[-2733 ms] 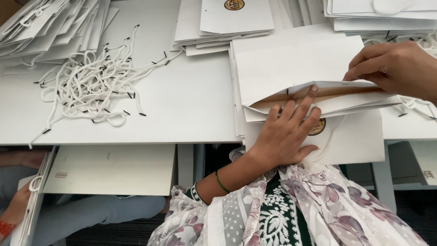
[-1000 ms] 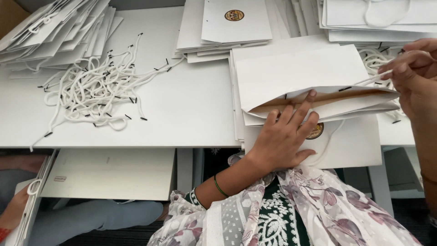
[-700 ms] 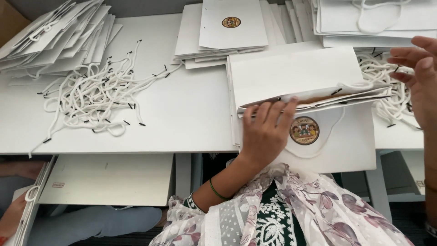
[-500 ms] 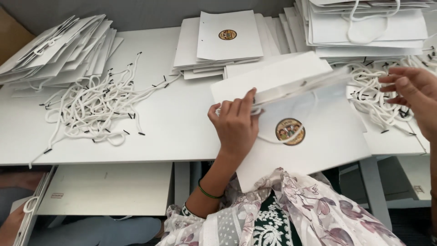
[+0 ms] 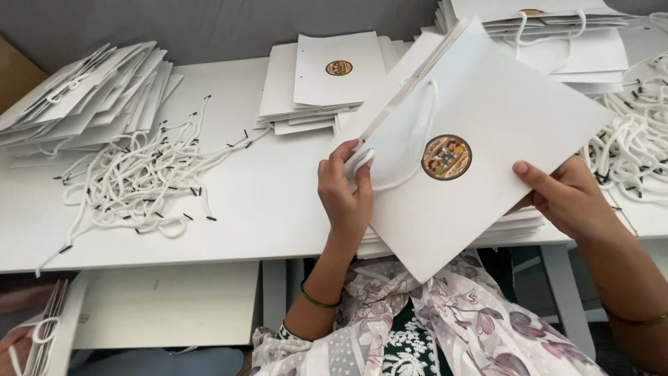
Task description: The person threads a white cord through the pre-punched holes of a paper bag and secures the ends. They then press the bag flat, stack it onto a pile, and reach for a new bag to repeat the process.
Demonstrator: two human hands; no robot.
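Observation:
A flat white paper bag point(image 5: 480, 202) with a round coloured emblem and a white cord handle is lifted off the table and tilted in front of me. My left hand point(image 5: 344, 198) grips its left edge, fingers curled by the cord handle. My right hand point(image 5: 563, 198) holds its right edge, thumb on the front face. Under the bag lies a low stack of flat white bags point(image 5: 518, 226) at the table's front edge.
A loose heap of white cords point(image 5: 146, 177) lies left of centre, more cords point(image 5: 630, 143) at the right. Stacks of flat white bags sit at far left point(image 5: 83, 104), back centre point(image 5: 320, 87) and back right point(image 5: 550, 28). The white table point(image 5: 229, 223) has a shelf below.
The bag was lying on the stack with its mouth held open; now it is closed flat, raised off the table and turned, held by both hands. My right hand came back from the cords.

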